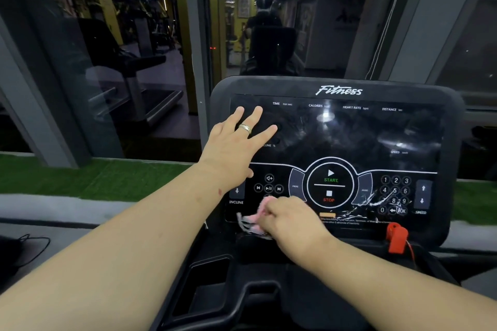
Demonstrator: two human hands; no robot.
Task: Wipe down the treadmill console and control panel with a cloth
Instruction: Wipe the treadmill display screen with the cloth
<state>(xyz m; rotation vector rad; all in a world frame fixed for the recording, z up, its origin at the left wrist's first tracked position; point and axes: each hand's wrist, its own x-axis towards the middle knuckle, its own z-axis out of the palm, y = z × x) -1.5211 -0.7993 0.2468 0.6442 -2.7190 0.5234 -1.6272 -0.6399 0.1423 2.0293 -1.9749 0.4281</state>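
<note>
Right hand (290, 219) bunched round the pink cloth (254, 220), low centre of frame, rubbing the console's (403, 93) bottom-left corner; left hand (236, 142) flat, fingers spread on the dark display. Risk: cloth strays up onto START (330, 176) and the belt kicks off, or right to snag the red clip (397, 239)
</note>
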